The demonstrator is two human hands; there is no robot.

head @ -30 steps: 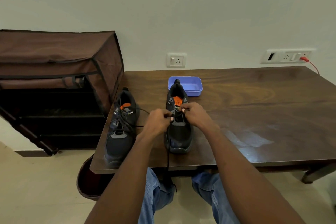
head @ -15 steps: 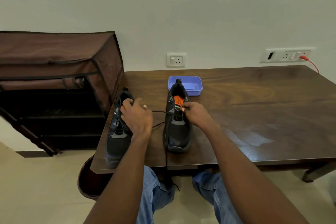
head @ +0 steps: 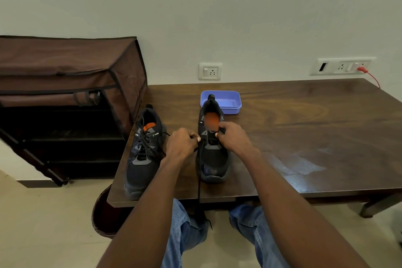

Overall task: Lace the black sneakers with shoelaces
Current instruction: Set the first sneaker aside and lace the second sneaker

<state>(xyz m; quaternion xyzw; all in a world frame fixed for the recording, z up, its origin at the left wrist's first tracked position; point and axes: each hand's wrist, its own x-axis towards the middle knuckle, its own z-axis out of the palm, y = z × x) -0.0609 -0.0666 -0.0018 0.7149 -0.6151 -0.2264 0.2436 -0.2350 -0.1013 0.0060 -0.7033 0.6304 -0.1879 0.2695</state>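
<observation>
At the far left a brown fabric shoe rack (head: 65, 98) stands on the floor against the wall, touching the left end of the dark wooden worktop (head: 304, 128). On the worktop's left edge sits the already laced black sneaker with an orange tongue tag (head: 144, 154), toe toward the person. Just right of it the left hand (head: 181, 143) is curled, pinching a black shoelace (head: 199, 183) at the left eyelets of the second black sneaker with an orange insole (head: 214, 152); the lace trails down past the worktop's front edge toward the person's blue jeans (head: 187, 230). This second sneaker stands near the middle of the worktop, toe toward the person. The right hand (head: 233, 139) grips its right side near the tongue, fingers curled, pinching something dark there, most likely the lace's other end. Behind the sneaker's heel lies a shallow blue plastic tray (head: 230, 102).
</observation>
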